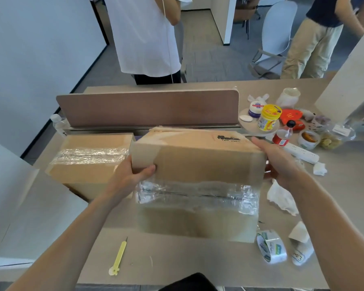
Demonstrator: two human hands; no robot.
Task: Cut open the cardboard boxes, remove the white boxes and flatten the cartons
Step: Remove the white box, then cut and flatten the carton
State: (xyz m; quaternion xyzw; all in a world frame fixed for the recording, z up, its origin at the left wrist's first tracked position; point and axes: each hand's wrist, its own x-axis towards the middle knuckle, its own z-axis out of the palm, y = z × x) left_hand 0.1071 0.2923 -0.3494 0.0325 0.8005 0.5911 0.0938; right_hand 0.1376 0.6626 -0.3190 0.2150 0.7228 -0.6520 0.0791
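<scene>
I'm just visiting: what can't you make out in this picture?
Head view only:
- Contents of the held box: tape seals it.
- Its black print: blurred.
- Right hand: fingers behind the box's end.
- Second box, near corner: the left hand covers it.

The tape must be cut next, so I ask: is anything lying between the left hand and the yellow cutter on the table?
Nothing visible does. The left hand grips the left end of the cardboard box; the yellow cutter lies alone on bare table, nearer the person.
</scene>
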